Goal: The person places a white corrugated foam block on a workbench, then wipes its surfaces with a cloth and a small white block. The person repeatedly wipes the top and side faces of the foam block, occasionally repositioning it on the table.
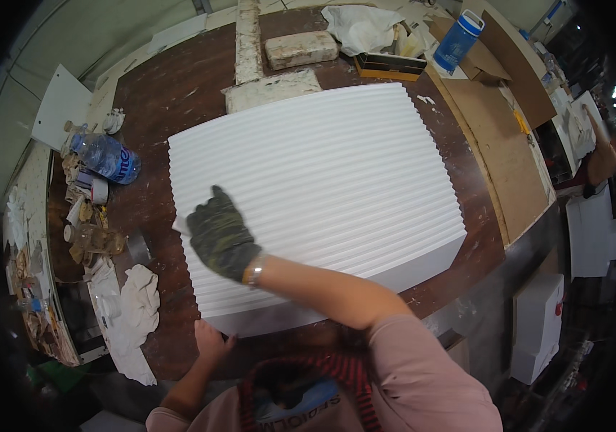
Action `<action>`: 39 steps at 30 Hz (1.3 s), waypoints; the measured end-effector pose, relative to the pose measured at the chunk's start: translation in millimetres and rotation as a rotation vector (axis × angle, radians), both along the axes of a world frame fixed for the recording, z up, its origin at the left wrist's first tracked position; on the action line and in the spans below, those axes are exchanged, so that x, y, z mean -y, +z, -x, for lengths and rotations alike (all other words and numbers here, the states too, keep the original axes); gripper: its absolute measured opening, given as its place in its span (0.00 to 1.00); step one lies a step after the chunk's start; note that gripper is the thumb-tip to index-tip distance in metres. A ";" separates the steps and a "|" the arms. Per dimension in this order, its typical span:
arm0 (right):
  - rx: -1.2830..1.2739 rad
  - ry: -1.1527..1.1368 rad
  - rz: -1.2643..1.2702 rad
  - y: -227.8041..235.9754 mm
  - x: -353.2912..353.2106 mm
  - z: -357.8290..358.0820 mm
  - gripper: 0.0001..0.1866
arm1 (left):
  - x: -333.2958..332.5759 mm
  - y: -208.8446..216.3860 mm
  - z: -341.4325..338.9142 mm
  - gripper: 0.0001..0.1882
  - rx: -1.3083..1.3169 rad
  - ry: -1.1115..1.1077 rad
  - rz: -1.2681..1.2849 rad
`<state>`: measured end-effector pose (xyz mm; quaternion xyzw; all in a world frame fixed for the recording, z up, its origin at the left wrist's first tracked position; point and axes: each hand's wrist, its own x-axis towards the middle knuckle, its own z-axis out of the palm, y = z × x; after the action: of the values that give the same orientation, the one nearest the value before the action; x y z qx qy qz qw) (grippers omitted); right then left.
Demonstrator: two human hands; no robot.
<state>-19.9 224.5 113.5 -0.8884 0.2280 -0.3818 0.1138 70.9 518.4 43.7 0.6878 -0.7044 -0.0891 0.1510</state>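
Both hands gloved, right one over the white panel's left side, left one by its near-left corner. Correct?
Not quite: only the right hand is gloved; in the head view the left hand is bare. Their places by the white panel are as you say.

The panel looks matt, its face evenly ridged. The glove is matt cloth, the wristband shiny metal. The table is scuffed, faintly glossy and wood-like; the clear bottle glossy plastic; the rag creased cloth; the block rough.
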 end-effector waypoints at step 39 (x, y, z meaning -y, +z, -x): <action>-0.284 -0.008 0.204 41.3 53.9 -42.6 0.13 | 7.7 5.3 3.7 0.25 -0.075 0.066 0.127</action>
<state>22.6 170.6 154.8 -0.9394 0.2054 -0.2742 -0.0119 67.3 510.7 49.0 0.6961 -0.6792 -0.0648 0.2235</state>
